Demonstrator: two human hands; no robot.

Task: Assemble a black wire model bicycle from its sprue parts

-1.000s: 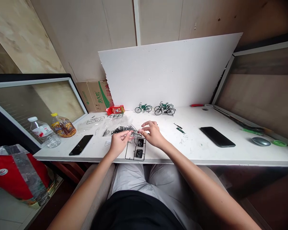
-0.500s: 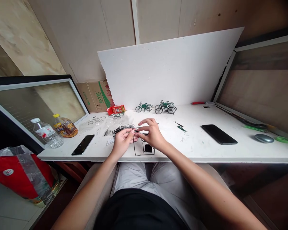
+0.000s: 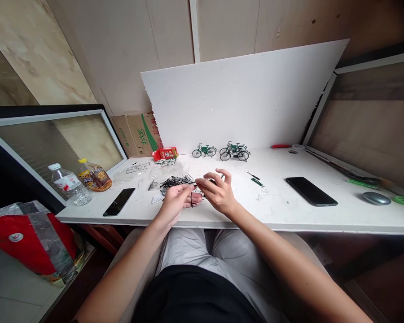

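Note:
My left hand [image 3: 177,200] pinches a black plastic parts frame [image 3: 192,200] between thumb and fingers, above the front of the table. Close beside it, my right hand [image 3: 219,193] has its fingertips closed on the same frame near the left thumb, its little finger raised. Most of the frame is hidden behind both hands. Just behind the left hand lies a tangled heap of black plastic parts [image 3: 175,180]. Farther back stand a green model bicycle [image 3: 204,151] and, to its right, a black model bicycle [image 3: 234,155] in front of another green one.
Left are a phone [image 3: 119,202], a water bottle [image 3: 69,185] and a tea bottle [image 3: 94,175]. A red box [image 3: 164,153] stands behind the heap. Rightward lie a small green part [image 3: 256,182], another phone [image 3: 311,191] and a mouse [image 3: 376,198]. A white board [image 3: 242,98] leans behind.
The black parts frame, which hung flat below my hands, is turned and now mostly hidden by them. My right-hand fingers have curled in. The view has shifted slightly.

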